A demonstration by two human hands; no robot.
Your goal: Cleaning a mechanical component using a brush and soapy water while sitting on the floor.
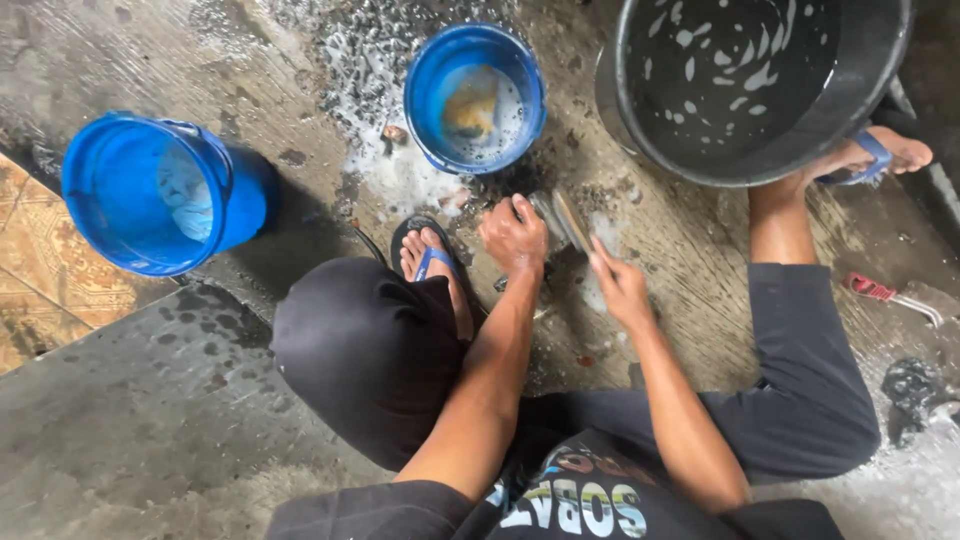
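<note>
Left hand (513, 235) is closing over a small metal part (548, 208) lying on the wet concrete floor (690, 250); right hand (620, 288) is gripping a brush (572, 222) laid against it. Small blue bucket (476, 97) is sitting just beyond; black basin (750, 85) is crowding the right; bare floor is lying open between

**Both hands low, arms reaching forward**

The left hand (513, 236) is curled into a loose fist, knuckles up, fingers (520, 212) folded under and forward. The right hand (620, 287) sits just beside it, fingers (603, 258) pinched together and pointing toward the left hand's knuckles. Both forearms are bare and stretch down between the bent knees, elbows tucked near the torso.
</note>
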